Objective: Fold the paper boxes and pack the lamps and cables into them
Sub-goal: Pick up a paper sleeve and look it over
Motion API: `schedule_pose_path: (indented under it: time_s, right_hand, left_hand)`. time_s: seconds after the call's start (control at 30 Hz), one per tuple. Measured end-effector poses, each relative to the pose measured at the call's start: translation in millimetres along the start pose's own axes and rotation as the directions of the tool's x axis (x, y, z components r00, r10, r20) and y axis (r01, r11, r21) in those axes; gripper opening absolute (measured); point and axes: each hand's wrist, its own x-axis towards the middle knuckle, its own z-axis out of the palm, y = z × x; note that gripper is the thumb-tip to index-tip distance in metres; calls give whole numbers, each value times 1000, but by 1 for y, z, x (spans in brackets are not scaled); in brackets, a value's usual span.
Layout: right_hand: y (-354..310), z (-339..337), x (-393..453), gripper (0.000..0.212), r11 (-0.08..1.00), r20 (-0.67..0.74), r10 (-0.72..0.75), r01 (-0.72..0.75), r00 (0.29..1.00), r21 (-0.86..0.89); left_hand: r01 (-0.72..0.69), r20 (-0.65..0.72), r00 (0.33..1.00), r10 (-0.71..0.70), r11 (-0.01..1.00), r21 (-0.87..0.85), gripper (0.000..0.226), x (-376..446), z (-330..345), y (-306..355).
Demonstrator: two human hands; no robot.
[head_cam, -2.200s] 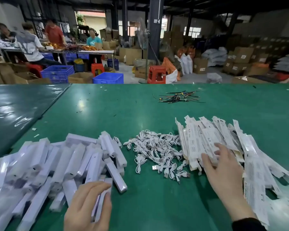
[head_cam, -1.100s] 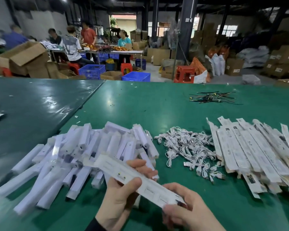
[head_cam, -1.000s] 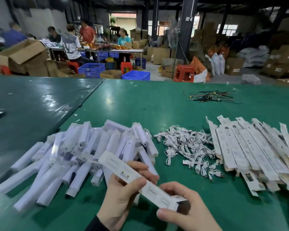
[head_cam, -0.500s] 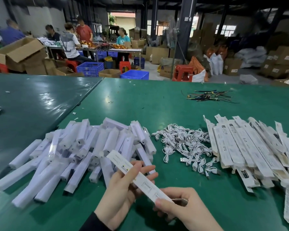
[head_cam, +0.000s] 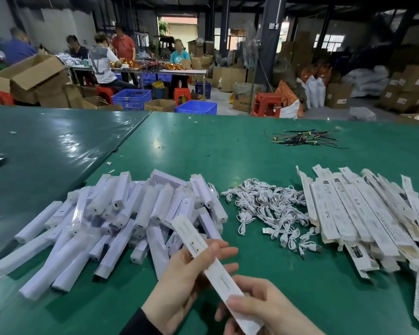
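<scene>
Two hands hold one flat paper box above the green bench: the left hand pinches its middle, the right hand grips its near end. Squeezing the long edges should pop it open squarely. Beyond lie lamps, cables and more flat boxes.

No legible text on any box.

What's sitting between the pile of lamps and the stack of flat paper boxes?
In the head view, a heap of white cables lies on the green table between the lamps and the flat boxes.
</scene>
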Motion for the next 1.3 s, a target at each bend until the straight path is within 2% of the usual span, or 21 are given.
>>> schedule_pose_path:
  time_s: [0.07, 0.17, 0.23, 0.3, 0.43, 0.5, 0.6, 0.7, 0.8, 0.87, 1.03, 1.17, 1.3]
  right_hand:
    - [9, 0, -2, 43, 994, -129, -102, 95, 986, -54]
    - [18, 0, 0, 36, 925, -409, -297, 154, 863, -348]
    - [18, 1, -1, 39, 815, -436, -442, 148, 784, -560]
    - [19, 1, -2, 43, 757, -398, -470, 128, 788, -641]
    - [15, 7, -2, 62, 791, -255, -323, 112, 911, -602]
    - [15, 9, -3, 65, 843, -246, -284, 119, 927, -525]
    - [16, 7, -4, 68, 867, -312, -346, 174, 885, -468]
    - [16, 7, -3, 74, 866, -393, -409, 214, 824, -452]
    - [17, 3, -5, 80, 802, -434, -520, 246, 736, -545]
    - [15, 1, -7, 76, 763, -417, -574, 274, 705, -586]
    - [11, -2, -9, 54, 793, -328, -566, 391, 756, -467]
    - [11, -6, -7, 57, 841, -301, -509, 393, 806, -372]
    - [9, -11, -4, 47, 864, -331, -492, 406, 805, -297]
  left_hand:
    - [-44, -19, 999, 45, 998, 55, 53, 1, 1, -3]
    - [-172, -125, 975, 185, 979, 112, 58, 4, -2, -2]
    - [-265, -167, 945, 281, 957, 114, 62, 5, -5, 0]
    - [-343, -130, 924, 360, 929, 139, 60, 4, -4, 1]
    - [-362, -52, 925, 375, 916, 174, 42, 2, -3, -2]
    - [-331, 34, 943, 331, 924, 193, 46, 1, -2, -3]
    - [-292, 153, 952, 265, 936, 197, 69, -1, 0, -2]
    - [-240, 204, 957, 207, 958, 158, 85, -4, 3, -1]
    - [-202, 252, 955, 158, 966, 160, 91, -7, 7, -4]
    - [-213, 266, 951, 159, 960, 185, 95, -8, 10, -9]
    - [-256, 286, 941, 182, 934, 248, 83, -9, 12, -17]
    - [-235, 347, 930, 126, 926, 294, 77, -12, 10, -14]
    - [-224, 298, 945, 131, 927, 301, 73, -8, 8, -14]
